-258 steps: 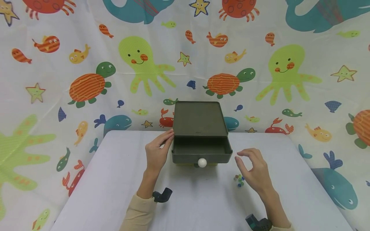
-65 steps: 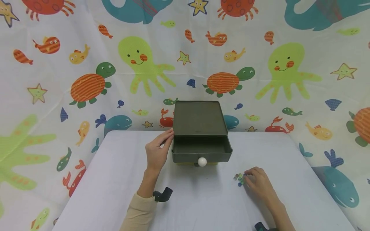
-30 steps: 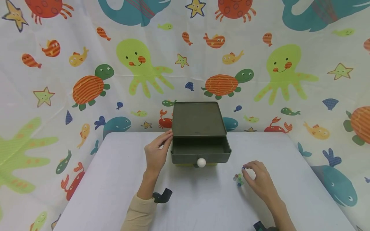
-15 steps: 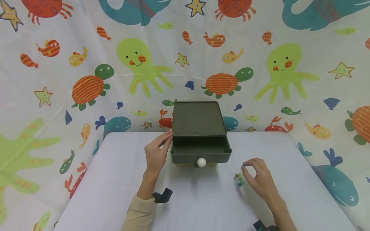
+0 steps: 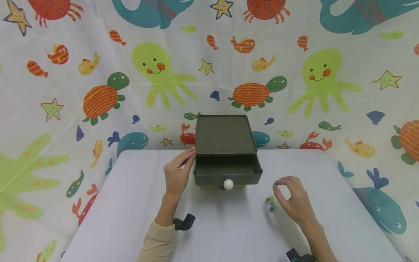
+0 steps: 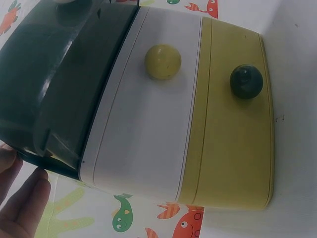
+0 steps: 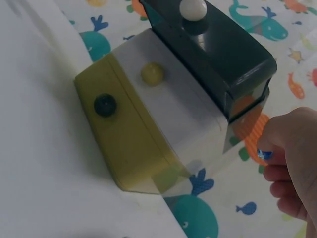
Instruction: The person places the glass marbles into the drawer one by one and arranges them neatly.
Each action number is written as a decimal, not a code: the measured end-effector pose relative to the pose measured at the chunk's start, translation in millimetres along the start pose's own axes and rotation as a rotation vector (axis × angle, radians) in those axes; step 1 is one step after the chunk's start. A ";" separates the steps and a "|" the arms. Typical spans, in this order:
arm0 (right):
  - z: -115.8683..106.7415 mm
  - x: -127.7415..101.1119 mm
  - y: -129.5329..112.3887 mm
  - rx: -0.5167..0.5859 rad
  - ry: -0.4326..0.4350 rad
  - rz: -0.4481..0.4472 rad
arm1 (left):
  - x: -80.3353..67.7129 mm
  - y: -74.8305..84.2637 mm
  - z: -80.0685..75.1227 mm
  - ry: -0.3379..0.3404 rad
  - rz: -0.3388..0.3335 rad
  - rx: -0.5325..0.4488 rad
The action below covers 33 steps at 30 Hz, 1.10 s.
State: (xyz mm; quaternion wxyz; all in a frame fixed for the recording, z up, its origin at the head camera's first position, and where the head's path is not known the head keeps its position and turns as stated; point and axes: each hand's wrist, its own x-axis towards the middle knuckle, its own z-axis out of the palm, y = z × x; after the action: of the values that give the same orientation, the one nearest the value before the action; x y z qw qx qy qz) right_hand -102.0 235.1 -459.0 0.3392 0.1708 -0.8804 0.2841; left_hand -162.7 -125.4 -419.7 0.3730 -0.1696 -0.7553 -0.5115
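Dark green plastic makes up the top drawer of a small three-drawer chest that stands toward the far edge of the white table, near its middle; that drawer is pulled out toward the person by its white knob, and what shows of its inside in the head view is bare. Below it, in the wrist views, the white drawer with a yellow knob and the yellow drawer with a dark green knob sit pushed in. The left hand lies against the chest's left side with straight fingers, steadying it. The right hand hovers above the table to the right of the chest, thumb and forefinger pinching one small blue marble, lifted clear of the surface and short of the open drawer. A small heap of marbles lies on the table just left of that hand. Judging from this, the work is at an early stage: the drawer is open and one marble is picked up but not yet dropped in, with the rest of the heap waiting.
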 end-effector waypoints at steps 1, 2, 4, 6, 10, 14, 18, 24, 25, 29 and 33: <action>-0.4 0.9 -0.8 0.001 0.002 -0.004 | -0.1 0.1 -0.1 0.000 -0.001 0.000; -0.7 1.7 -1.6 0.000 0.003 -0.006 | -0.2 0.2 -0.2 -0.002 -0.001 0.001; -1.4 3.1 -3.0 -0.003 0.006 -0.010 | -0.4 0.1 -0.2 -0.001 0.000 -0.001; -1.9 4.4 -4.0 -0.002 0.010 -0.013 | -0.6 0.0 -0.3 -0.001 0.000 -0.002; -2.4 6.9 -5.6 0.008 0.025 -0.029 | -0.6 -0.2 -0.5 0.000 0.001 -0.003; -3.3 10.4 -7.9 0.024 0.044 -0.041 | -0.3 -0.8 -0.5 -0.001 -0.004 -0.005; -4.6 14.0 -10.8 0.028 0.054 -0.050 | -0.2 -1.9 -0.2 0.000 -0.003 -0.007; -5.9 18.6 -14.7 0.044 0.067 -0.069 | -0.3 -3.4 0.4 0.004 0.005 -0.005; -6.0 19.4 -15.4 0.049 0.070 -0.072 | -0.3 -3.4 0.2 0.004 0.005 -0.003; -5.9 22.6 -17.9 0.057 0.080 -0.071 | -0.1 -2.6 -0.5 0.002 -0.004 0.000; -5.4 26.4 -20.5 0.060 0.095 -0.067 | -0.1 -2.8 -0.6 0.001 -0.004 -0.001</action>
State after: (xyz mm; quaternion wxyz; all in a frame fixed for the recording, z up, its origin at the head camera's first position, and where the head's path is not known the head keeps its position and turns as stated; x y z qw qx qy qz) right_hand -108.0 219.5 -429.5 0.3848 0.1966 -0.8482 0.3064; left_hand -164.2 -127.0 -421.5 0.3721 -0.1680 -0.7553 -0.5127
